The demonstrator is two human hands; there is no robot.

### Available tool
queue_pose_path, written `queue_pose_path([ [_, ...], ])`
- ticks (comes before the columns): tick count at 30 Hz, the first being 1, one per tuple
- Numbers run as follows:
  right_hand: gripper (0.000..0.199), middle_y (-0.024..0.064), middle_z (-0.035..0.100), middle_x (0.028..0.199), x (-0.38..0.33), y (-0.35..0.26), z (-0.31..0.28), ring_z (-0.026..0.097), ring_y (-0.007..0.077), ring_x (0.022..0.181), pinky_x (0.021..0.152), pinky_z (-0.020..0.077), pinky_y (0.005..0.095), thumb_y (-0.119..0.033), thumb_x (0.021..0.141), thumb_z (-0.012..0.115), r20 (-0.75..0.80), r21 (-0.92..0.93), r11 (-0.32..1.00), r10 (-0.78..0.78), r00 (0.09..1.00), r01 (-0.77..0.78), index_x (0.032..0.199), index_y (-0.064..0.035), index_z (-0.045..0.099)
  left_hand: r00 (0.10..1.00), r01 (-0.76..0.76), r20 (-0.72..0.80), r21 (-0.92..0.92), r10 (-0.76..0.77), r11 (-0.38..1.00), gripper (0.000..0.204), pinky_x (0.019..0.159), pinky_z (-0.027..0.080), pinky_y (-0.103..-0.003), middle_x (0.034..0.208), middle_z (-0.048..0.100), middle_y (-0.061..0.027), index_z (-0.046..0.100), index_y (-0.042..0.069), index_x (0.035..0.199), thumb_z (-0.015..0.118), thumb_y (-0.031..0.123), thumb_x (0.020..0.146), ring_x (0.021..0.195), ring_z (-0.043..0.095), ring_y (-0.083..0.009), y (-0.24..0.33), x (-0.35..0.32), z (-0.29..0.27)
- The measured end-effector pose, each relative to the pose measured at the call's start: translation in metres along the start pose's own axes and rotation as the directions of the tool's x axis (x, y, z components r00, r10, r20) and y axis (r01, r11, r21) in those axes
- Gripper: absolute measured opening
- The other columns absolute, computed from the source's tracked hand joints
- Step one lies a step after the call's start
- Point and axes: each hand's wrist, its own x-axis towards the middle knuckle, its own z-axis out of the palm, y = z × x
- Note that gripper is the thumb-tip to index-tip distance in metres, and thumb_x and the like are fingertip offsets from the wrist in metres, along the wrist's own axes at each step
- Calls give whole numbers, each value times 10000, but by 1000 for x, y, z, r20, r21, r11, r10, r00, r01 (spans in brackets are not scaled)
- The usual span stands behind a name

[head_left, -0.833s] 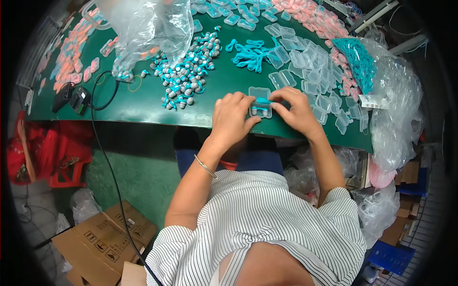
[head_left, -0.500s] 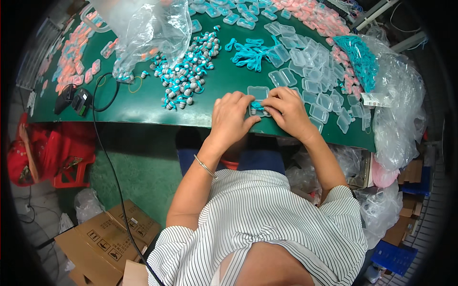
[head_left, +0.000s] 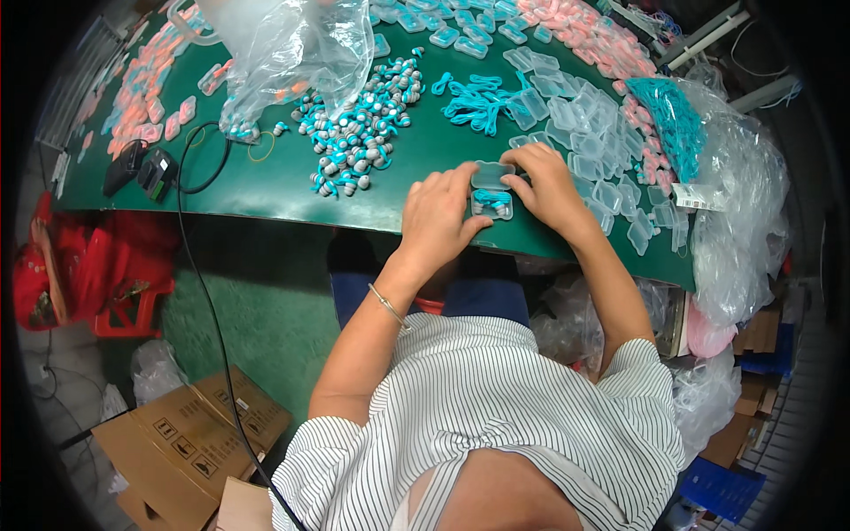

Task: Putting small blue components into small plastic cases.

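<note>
A small clear plastic case (head_left: 492, 175) lies with its lid folded back near the table's front edge. In its lower half are a coiled blue cord and grey-and-blue earplugs (head_left: 492, 203). My left hand (head_left: 434, 212) holds the case's left side between thumb and fingers. At the upper right, my right hand (head_left: 547, 186) has its thumb and fingers on the lid's edge. A heap of grey-and-blue earplugs (head_left: 354, 137) lies to the left, bundled blue cords (head_left: 478, 106) lie beyond the case, and several clear cases (head_left: 589, 128) are piled to the right.
A big clear bag (head_left: 292, 53) rests at the back left. Filled blue cases (head_left: 452, 26) and pink ones (head_left: 593, 40) line the far side. A black cable (head_left: 183, 239) hangs over the left edge. Plastic bags (head_left: 748, 186) crowd the right end. A person in red sits at left.
My right fingers have come off the case's contents and moved up to the lid, so cord and earplugs now show inside. The left hand still holds the case; the whole view has shifted slightly.
</note>
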Motion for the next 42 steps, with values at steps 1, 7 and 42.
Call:
queue_pose_path([
  [1, 191, 83, 647, 993, -3, 3, 1, 595, 301, 914, 764, 454, 415, -93, 799, 700, -43, 67, 997, -30, 999, 33, 984, -59, 664, 1000, 27, 1, -23, -27, 999, 595, 754, 411, -384, 937, 602, -52, 570, 96, 1220, 817, 255, 703, 883, 568, -254, 3, 1, -2],
  [7, 266, 133, 649, 1033, -21, -13, -10, 612, 337, 925, 786, 496, 424, -108, 783, 726, -55, 198, 966, -157, 986, 165, 1016, -17, 633, 999, -36, -10, 52, 37, 998, 463, 759, 425, -396, 927, 595, -70, 600, 80, 1170, 761, 258, 773, 881, 579, -272, -1, 2, -1],
  [42, 212, 48, 700, 1084, 161, 145, 24, 620, 300, 1060, 875, 390, 560, -286, 803, 678, -55, -378, 746, 573, 817, -548, 952, -155, 753, 985, 35, -166, -65, -45, 997, 210, 742, 499, -403, 911, 626, -122, 652, 18, 981, 705, 65, 783, 836, 607, -324, -2, 3, 2],
])
